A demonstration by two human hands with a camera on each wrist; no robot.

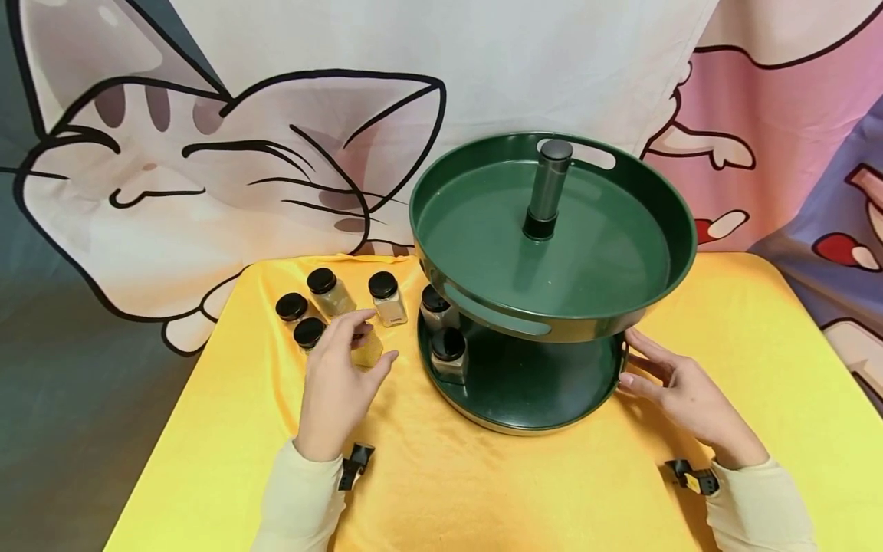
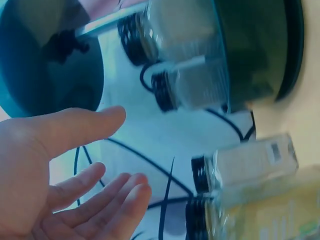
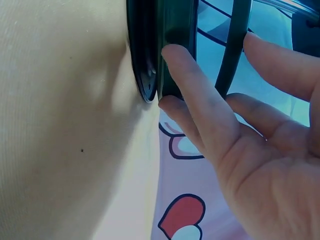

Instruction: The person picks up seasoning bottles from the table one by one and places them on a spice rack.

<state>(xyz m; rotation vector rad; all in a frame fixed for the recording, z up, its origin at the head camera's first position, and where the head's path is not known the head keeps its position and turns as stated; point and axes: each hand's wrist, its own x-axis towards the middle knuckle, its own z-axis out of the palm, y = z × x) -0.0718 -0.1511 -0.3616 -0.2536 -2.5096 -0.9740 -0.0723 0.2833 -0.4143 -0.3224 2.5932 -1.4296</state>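
My left hand (image 1: 338,383) is spread beside a group of glass jars with black lids, its fingertips overlapping a yellow-filled jar (image 1: 369,350). In the left wrist view nothing lies between the thumb and fingers; that yellow jar (image 2: 270,207) and a pale-filled jar (image 2: 255,161) stand apart from them. At the right, my right hand (image 1: 679,395) touches the rim of the lower tray of a green two-tier stand (image 1: 531,395). Its fingers (image 3: 182,62) lie fairly straight along the tray's outer wall. Two jars, one of them nearer (image 1: 449,356), stand on the lower tray's left side.
The upper green tray (image 1: 483,253) overhangs the lower one, with a post (image 1: 548,188) at its centre. More jars (image 1: 331,291) stand left of the stand on the yellow tablecloth (image 1: 483,491). A cartoon-printed curtain (image 1: 538,61) hangs behind the table.
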